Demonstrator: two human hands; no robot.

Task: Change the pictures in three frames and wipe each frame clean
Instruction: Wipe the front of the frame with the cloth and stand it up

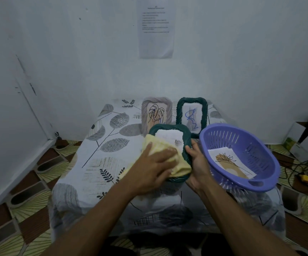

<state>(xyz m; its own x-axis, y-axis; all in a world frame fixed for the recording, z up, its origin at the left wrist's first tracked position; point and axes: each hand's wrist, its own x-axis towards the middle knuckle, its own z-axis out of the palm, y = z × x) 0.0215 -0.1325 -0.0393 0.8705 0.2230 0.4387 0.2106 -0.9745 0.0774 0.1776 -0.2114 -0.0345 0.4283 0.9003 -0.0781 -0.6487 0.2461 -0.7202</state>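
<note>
The left hand [150, 168] presses flat, fingers spread, on a soft yellow cloth [168, 152] lying over a dark green woven picture frame [169, 128]. The right hand [198, 163] closes its grip on that frame's right edge, tilting it above the leaf-patterned bench [101, 145]. Just right sits a purple slotted plastic basket [241, 137] holding a printed picture [228, 161]. Behind stand a grey woven frame [156, 111] and another green frame [192, 115].
</note>
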